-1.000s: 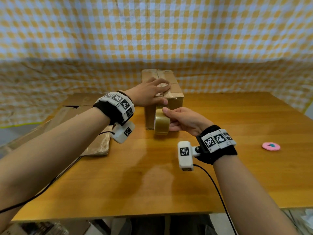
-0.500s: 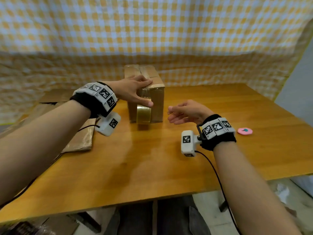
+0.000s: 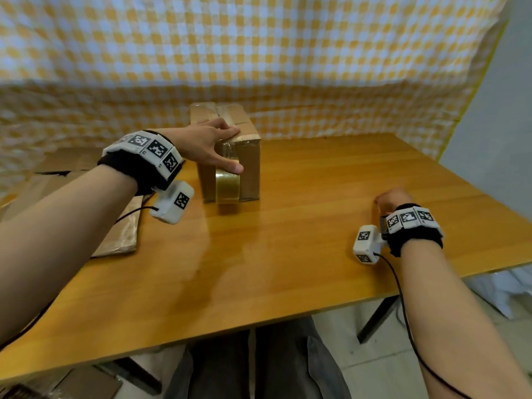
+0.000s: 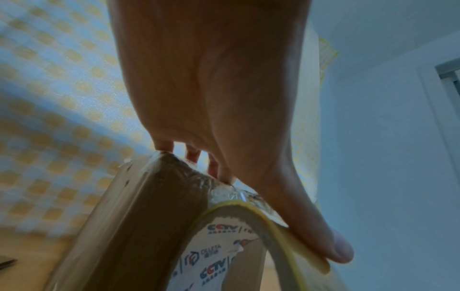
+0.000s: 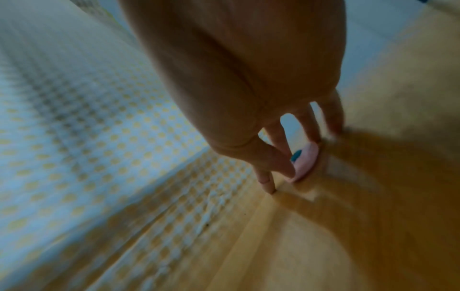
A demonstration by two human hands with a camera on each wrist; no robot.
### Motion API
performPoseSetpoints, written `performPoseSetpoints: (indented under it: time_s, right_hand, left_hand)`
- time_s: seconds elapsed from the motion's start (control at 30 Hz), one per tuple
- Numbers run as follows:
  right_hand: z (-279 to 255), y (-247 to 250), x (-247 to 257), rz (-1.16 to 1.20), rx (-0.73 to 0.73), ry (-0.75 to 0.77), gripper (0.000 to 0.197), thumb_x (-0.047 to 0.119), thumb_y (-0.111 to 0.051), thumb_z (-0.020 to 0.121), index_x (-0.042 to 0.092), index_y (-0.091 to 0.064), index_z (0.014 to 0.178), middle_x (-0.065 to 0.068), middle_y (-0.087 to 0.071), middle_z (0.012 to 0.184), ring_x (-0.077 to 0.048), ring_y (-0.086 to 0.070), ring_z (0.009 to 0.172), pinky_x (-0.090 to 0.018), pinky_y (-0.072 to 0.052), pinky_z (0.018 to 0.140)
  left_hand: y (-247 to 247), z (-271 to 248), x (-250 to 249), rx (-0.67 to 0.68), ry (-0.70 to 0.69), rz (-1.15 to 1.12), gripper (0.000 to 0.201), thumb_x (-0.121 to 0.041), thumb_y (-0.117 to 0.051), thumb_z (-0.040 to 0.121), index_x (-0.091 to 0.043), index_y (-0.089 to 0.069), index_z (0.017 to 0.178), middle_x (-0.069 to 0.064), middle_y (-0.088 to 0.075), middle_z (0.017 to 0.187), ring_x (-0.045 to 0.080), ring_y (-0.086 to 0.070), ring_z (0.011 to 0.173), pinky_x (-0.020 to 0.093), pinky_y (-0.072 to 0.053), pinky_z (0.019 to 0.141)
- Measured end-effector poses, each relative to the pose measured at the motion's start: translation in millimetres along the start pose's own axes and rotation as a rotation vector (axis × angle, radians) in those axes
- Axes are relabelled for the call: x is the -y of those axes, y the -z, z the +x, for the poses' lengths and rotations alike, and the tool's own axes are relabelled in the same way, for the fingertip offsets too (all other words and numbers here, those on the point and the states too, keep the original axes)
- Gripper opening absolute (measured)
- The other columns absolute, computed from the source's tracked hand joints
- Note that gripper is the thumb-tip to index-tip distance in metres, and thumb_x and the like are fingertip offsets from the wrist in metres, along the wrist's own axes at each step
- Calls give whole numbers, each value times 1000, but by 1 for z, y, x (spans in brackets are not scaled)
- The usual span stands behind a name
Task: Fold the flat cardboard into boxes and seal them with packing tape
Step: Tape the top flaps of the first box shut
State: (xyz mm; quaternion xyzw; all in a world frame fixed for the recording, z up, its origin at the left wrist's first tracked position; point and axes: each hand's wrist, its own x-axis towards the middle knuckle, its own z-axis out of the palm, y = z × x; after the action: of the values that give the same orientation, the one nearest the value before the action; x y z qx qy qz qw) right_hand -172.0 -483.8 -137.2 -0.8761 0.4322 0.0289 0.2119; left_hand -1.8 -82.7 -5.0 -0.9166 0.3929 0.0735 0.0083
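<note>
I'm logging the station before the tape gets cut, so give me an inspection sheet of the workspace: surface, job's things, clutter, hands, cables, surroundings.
Surface: wooden table, glossy.
Job's things: box upright, taped along its top; tape roll on edge against its front, strip running up onto the box; flat cardboard at the table's left edge.
Clutter: small pink object on the table under the right fingers.
Hands: left hand rests on the box top, thumb pressing the roll; right hand reaches down at the pink object, grip blurred.
Cables: black leads from both wrist cameras, one trailing off the near edge.
Surroundings: yellow checked cloth behind; grey wall to the right.
</note>
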Motion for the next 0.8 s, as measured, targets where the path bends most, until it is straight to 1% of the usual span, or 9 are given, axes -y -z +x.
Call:
performPoseSetpoints:
  time_s: [0.1, 0.13, 0.2, 0.3, 0.37, 0.47, 0.57, 0.7, 0.8]
  right_hand:
    - [-4, 0, 6, 17, 7, -47, 19, 20, -65, 97, 13, -73, 113, -9, -63, 132, -32, -56, 123, -45, -44, 108]
    - [-10, 0, 11, 67, 28, -47, 8, 17, -69, 95, 12, -74, 97, -9, -65, 125, -30, -58, 116, -45, -46, 106]
    - [-21, -2, 25, 135, 60, 16, 19, 9, -68, 94, 13, -65, 76, -9, -68, 117, -27, -61, 104, -42, -53, 96]
    - [-43, -10, 55, 443, 132, 135, 6, 1, -61, 97, 4, -61, 101, -20, -66, 113, -23, -67, 73, -28, -58, 57]
    - [-63, -8, 82, 565, 137, 317, 21, 5, -60, 98, 1, -58, 118, -19, -63, 96, -14, -62, 52, -19, -50, 44]
    - [-104, 3, 130, 632, 208, 660, 21, 7, -54, 101, 0, -61, 119, -14, -59, 96, -10, -52, 57, -18, -42, 46]
    - [-138, 12, 168, 638, 323, 883, 25, 7, -48, 103, 3, -61, 124, -7, -63, 99, -10, -50, 66, -21, -43, 55]
    - [-157, 8, 198, 558, 360, 1062, 25, 3, -45, 104, 3, -57, 127, -13, -69, 108, -11, -59, 72, -21, -50, 63]
    - [-163, 5, 211, 493, 294, 1133, 23, 3, -49, 103, 4, -59, 123, -12, -70, 97, -14, -61, 69, -24, -54, 63]
  left_hand:
    - [-2, -1, 1, -17, 5, -15, 143, -104, -40, 40, -29, -11, 159, -7, -25, 151, 22, -19, 144, 47, -19, 120]
    - [-2, -1, 2, -23, 4, -18, 143, -104, -39, 40, -29, -11, 159, -7, -25, 152, 23, -19, 144, 48, -19, 120]
    - [-2, -2, 3, -32, 1, -31, 144, -105, -40, 40, -30, -13, 159, -7, -25, 154, 23, -19, 145, 48, -18, 121]
    - [1, -7, 2, -44, -1, -80, 131, -97, -54, 51, -32, -16, 158, -8, -21, 160, 20, -16, 148, 46, -15, 121]
    - [4, -12, 2, -47, -20, -107, 117, -81, -62, 62, -31, -17, 158, -5, -19, 163, 20, -15, 149, 43, -13, 120]
    - [7, -15, 5, -37, -40, -156, 114, -70, -68, 64, -27, -19, 158, -3, -22, 163, 19, -19, 149, 38, -15, 119]
    - [5, -14, 5, -43, -33, -186, 118, -71, -72, 60, -26, -22, 158, -5, -25, 162, 17, -23, 148, 28, -16, 113]
    - [1, -13, 6, -67, -45, -237, 123, -74, -72, 57, -24, -23, 157, -5, -29, 161, 15, -26, 147, 26, -17, 114]
    - [-1, -15, 7, -80, -100, -295, 115, -74, -75, 59, -31, -28, 155, -12, -42, 151, 9, -37, 137, 27, -27, 114]
